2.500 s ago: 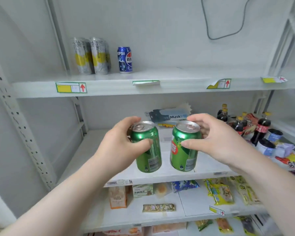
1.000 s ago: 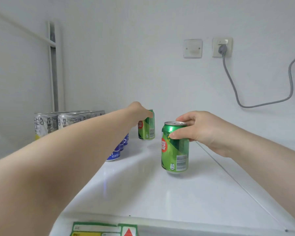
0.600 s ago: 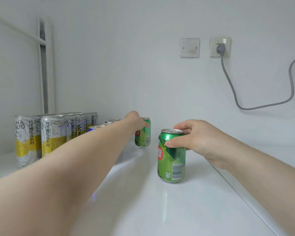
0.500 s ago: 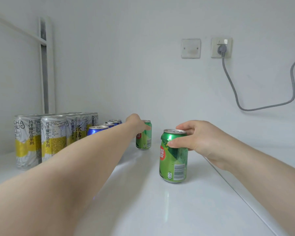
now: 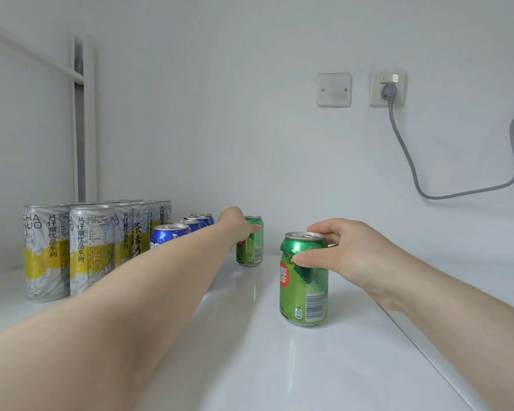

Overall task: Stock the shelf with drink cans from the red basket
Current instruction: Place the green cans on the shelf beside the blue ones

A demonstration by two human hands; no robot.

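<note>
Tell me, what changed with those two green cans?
Both were lifted onto the upper shelf: the left hand carried the far green can to the back beside the blue cans, the right hand set the near green can down closer. Neither grip was let go. The silver-yellow cans stayed put.

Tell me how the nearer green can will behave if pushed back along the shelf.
The nearer green can stands upright on the glossy shelf, so it should slide easily. The right hand grips it near the rim; a high push may tip it. Rigid metal; probably heavy if full.
</note>
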